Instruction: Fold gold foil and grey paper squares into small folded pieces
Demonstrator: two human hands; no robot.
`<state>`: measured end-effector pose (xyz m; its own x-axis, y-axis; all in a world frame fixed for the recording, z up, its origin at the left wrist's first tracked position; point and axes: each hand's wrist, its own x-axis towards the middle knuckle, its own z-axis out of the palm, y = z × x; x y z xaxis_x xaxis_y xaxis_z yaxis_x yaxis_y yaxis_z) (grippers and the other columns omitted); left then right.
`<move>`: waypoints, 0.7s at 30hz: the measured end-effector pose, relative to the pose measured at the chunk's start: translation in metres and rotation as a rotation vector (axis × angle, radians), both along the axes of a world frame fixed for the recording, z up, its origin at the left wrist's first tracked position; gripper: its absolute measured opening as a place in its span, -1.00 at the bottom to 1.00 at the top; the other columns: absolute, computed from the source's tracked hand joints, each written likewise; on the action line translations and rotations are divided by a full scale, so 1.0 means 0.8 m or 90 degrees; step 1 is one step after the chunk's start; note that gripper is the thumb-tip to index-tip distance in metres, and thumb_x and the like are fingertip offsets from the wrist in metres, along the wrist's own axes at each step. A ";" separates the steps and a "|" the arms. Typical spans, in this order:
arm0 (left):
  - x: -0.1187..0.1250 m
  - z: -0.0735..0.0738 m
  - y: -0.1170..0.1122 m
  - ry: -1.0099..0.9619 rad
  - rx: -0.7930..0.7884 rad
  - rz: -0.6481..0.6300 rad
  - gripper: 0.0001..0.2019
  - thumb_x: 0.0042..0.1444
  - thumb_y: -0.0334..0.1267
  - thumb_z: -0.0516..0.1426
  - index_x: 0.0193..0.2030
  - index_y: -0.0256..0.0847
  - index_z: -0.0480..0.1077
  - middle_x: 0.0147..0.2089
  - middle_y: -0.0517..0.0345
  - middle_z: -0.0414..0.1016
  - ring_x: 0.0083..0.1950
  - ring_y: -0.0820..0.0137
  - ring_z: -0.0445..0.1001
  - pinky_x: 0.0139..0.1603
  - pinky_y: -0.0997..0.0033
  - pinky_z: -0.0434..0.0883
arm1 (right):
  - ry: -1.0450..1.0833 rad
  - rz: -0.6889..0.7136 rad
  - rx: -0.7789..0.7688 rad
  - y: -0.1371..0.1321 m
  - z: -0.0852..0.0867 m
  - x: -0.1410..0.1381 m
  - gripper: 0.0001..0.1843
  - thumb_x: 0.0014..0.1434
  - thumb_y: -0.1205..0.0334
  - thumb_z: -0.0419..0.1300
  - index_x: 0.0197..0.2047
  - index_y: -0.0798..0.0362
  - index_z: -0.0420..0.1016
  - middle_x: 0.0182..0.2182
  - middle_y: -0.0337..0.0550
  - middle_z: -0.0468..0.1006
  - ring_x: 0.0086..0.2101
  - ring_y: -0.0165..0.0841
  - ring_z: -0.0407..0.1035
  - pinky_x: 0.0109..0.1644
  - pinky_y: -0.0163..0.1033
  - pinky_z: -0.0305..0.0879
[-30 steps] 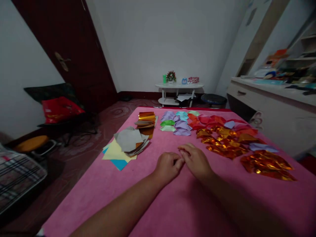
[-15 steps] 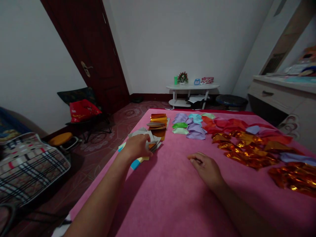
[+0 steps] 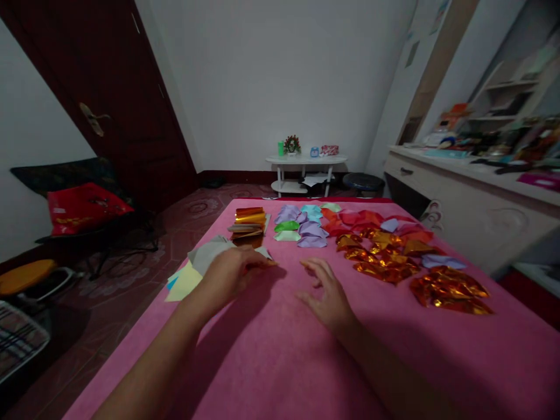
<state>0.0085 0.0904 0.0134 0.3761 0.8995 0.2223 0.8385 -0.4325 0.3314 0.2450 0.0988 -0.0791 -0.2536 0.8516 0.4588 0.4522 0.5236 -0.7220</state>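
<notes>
My left hand (image 3: 236, 269) is over the near-right side of a pile of loose paper sheets (image 3: 210, 256), its fingers drawn together. What those fingers hold, if anything, is hidden. My right hand (image 3: 324, 291) is held above the pink cloth with thumb and fingers apart, nothing between them. Pale yellow paper (image 3: 186, 281) pokes out on the pile's near side. Beyond the pile lies a stack of orange and gold foil sheets (image 3: 249, 220). Folded paper pieces (image 3: 311, 228) in purple, green and blue sit farther back, with shiny gold foil pieces (image 3: 385, 268) to the right.
The pink cloth (image 3: 280, 350) covers the table. A red bag (image 3: 87, 207) rests on a chair at left, near a yellow stool (image 3: 28, 275). Against the back wall stands a white side table (image 3: 306, 158). A cluttered dresser (image 3: 459, 186) flanks the right side.
The view has turned to the right. My left hand has shifted toward the pile's right edge and its fingers have closed. My right hand has opened and the hands are closer together.
</notes>
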 end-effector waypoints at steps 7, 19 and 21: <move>0.104 -0.044 -0.046 0.014 0.148 -0.230 -0.83 0.11 -0.34 0.14 -0.19 -0.04 0.49 -0.38 0.19 0.41 -0.35 0.42 0.33 -0.39 0.46 0.14 | -0.116 0.049 0.018 -0.044 0.024 0.010 -0.56 -0.08 0.48 0.14 -0.08 0.02 0.38 -0.20 -0.13 0.52 -0.18 -0.24 0.36 -0.05 -0.14 0.24; 0.117 -0.072 -0.087 -0.083 -0.038 -0.366 -0.84 0.21 -0.34 0.01 -0.27 -0.17 0.42 -0.34 0.18 0.48 -0.29 0.43 0.43 -0.26 0.46 0.28 | -0.038 0.142 -0.090 -0.107 0.012 0.089 -0.64 -0.28 0.56 -0.03 -0.49 0.03 0.47 -0.47 -0.22 0.48 -0.42 -0.40 0.37 -0.38 -0.36 0.18; 0.115 -0.065 -0.097 -0.140 -0.111 -0.416 -0.84 0.21 -0.33 0.03 -0.29 -0.16 0.44 -0.33 0.18 0.50 -0.26 0.44 0.46 -0.20 0.48 0.30 | -0.027 0.195 -0.113 -0.117 0.009 0.098 -0.60 -0.26 0.57 -0.02 -0.46 -0.01 0.52 -0.37 -0.19 0.54 -0.35 -0.37 0.42 -0.30 -0.34 0.26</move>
<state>0.1009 0.0125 -0.0385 0.8134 0.5352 0.2279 0.3318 -0.7487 0.5739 0.3234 0.0051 -0.0715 -0.5252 0.7985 0.2944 0.3250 0.5079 -0.7978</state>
